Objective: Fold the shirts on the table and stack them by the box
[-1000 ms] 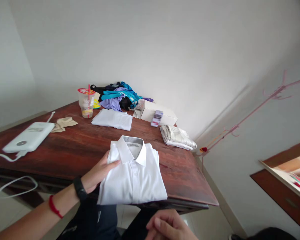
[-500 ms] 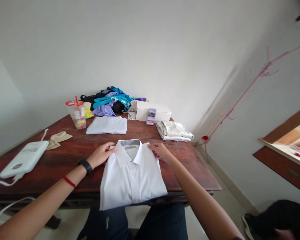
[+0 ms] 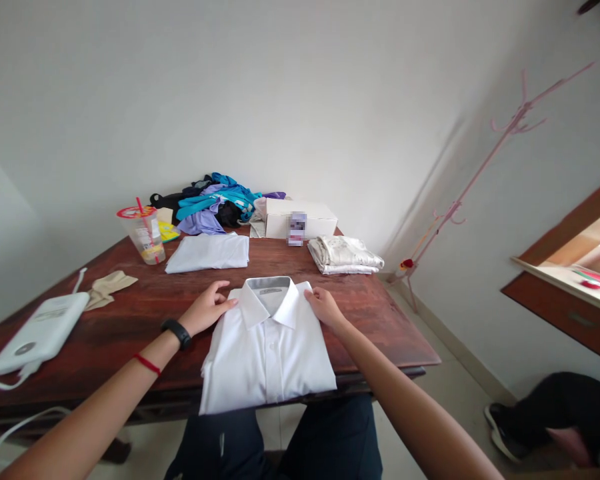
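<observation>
A folded white collared shirt (image 3: 267,350) lies at the near edge of the dark wooden table (image 3: 130,313), its lower hem hanging over the edge. My left hand (image 3: 207,308) rests on the shirt's left shoulder, fingers curled onto the cloth beside the collar. My right hand (image 3: 323,307) rests on the right shoulder, fingers bent and pressing on the fabric. A black band and a red string circle my left wrist.
Behind the shirt lie a folded white garment (image 3: 209,253), a folded cream cloth (image 3: 344,254), a white box (image 3: 300,217) and a heap of coloured clothes (image 3: 213,203). A plastic cup with a red straw (image 3: 143,234), a beige cloth (image 3: 107,287) and a white device (image 3: 40,330) are left. A pink coat stand (image 3: 460,200) and another person's leg (image 3: 555,413) are right.
My right hand came up from below the table edge onto the shirt's right shoulder. My left hand stayed at the left shoulder. The view swung left and down a little.
</observation>
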`<move>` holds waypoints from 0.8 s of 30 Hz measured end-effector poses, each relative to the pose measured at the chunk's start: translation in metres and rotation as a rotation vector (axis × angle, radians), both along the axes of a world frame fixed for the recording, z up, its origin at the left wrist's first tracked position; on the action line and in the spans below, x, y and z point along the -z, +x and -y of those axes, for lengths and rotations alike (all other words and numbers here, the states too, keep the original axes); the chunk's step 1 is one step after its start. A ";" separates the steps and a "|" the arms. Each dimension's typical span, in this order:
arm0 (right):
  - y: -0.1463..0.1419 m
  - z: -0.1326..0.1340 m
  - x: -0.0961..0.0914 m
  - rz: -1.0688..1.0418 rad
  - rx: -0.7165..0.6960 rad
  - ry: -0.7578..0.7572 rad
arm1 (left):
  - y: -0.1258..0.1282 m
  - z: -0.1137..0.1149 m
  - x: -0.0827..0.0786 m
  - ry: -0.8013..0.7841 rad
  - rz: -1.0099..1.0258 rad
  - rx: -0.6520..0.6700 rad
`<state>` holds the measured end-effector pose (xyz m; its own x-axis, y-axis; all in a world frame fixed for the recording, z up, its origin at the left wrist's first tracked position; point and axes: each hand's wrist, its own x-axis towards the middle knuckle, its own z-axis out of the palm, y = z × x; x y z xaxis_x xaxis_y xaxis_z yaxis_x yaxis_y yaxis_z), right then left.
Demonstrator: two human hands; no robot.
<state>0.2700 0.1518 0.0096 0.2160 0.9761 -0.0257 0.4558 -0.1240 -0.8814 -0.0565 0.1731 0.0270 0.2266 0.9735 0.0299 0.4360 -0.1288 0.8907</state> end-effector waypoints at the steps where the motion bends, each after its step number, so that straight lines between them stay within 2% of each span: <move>1: 0.000 0.001 0.003 0.045 0.010 0.005 | 0.001 -0.001 0.002 0.017 0.011 0.014; 5: -0.003 0.009 0.006 0.206 0.024 0.013 | 0.006 -0.003 0.008 0.112 0.008 -0.025; 8: -0.008 0.014 0.003 0.299 0.011 0.020 | 0.010 0.000 0.005 0.208 -0.239 -0.060; 10: -0.011 0.017 -0.003 0.334 0.006 0.014 | 0.015 0.009 -0.003 0.299 -0.490 -0.099; 12: -0.014 0.022 -0.013 0.413 0.002 -0.013 | 0.023 0.023 -0.013 0.450 -0.645 -0.135; 13: -0.017 0.026 -0.019 0.479 0.000 -0.018 | 0.029 0.032 -0.018 0.537 -0.663 -0.124; 15: -0.025 0.038 -0.031 0.643 -0.018 0.022 | 0.041 0.049 -0.022 0.665 -0.629 -0.010; 18: -0.043 0.060 -0.040 0.781 -0.137 0.206 | 0.058 0.065 -0.012 0.710 -0.626 0.175; 20: -0.054 0.072 -0.036 0.790 -0.261 0.271 | 0.065 0.067 0.002 0.678 -0.686 0.224; 22: -0.060 0.079 -0.023 0.782 -0.330 0.242 | 0.067 0.064 0.017 0.630 -0.741 0.239; 24: -0.061 0.081 -0.008 0.775 -0.334 0.178 | 0.067 0.061 0.026 0.592 -0.770 0.245</move>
